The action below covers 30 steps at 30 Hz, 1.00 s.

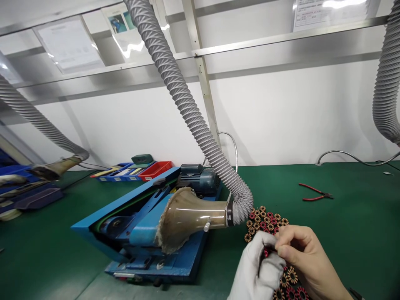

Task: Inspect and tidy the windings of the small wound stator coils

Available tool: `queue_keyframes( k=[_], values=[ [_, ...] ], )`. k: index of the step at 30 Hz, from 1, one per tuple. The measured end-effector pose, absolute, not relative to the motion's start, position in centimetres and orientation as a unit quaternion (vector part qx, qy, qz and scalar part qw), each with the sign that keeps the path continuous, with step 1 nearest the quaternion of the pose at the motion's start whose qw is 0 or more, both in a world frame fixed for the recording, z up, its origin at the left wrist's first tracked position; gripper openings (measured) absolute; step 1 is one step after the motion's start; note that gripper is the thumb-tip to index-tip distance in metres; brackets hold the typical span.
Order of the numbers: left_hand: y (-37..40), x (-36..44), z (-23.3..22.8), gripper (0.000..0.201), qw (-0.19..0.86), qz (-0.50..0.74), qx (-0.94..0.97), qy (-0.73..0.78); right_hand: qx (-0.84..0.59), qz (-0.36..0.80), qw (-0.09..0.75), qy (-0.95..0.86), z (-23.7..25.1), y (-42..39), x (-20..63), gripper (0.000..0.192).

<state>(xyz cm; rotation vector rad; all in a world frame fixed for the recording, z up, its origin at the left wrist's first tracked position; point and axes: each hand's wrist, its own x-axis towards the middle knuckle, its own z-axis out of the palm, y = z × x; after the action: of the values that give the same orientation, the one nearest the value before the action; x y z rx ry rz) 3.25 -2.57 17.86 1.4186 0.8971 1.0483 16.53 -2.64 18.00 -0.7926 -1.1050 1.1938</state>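
My left hand (258, 266), in a white glove, is closed around a small part with red windings (266, 252), mostly hidden by the fingers. It looks like one of the small wound stators (257, 225) that lie in a cluster on the green mat behind my hands. My bare right hand (300, 254) meets the glove, thumb and forefinger pinched together at the edge of the held part. What sits between those fingertips is too small to make out. More wound stators (292, 276), some copper-coloured and some red, lie below and between my hands.
A blue belt sander (175, 258) with a brown suction hood (193, 216) and grey hose (187, 108) stands left of my hands. Red-handled cutters (321, 195) lie at the right on the green mat (353, 233). Red and blue bins (156, 170) stand behind the machine.
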Motion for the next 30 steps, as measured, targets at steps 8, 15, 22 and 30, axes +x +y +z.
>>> queue_keyframes(
  k=[8,15,22,30],
  values=[
    [-3.1,3.5,15.6,0.015,0.26,0.522,0.693,0.424,-0.404,0.256,0.604,-0.638,17.5,-3.4,17.1,0.016],
    [-2.1,2.3,16.0,0.013,0.114,0.46,0.807,0.353,-0.429,0.385,0.548,-0.606,17.7,-3.5,16.9,0.037],
    [-2.5,2.5,16.8,0.015,0.284,0.452,0.728,0.43,-0.385,0.328,0.612,-0.608,17.2,-3.3,18.3,0.016],
    [-2.6,2.3,17.9,0.007,0.467,0.414,0.644,0.444,-0.266,0.245,0.536,-0.763,18.5,-2.6,18.7,0.036]
  ],
)
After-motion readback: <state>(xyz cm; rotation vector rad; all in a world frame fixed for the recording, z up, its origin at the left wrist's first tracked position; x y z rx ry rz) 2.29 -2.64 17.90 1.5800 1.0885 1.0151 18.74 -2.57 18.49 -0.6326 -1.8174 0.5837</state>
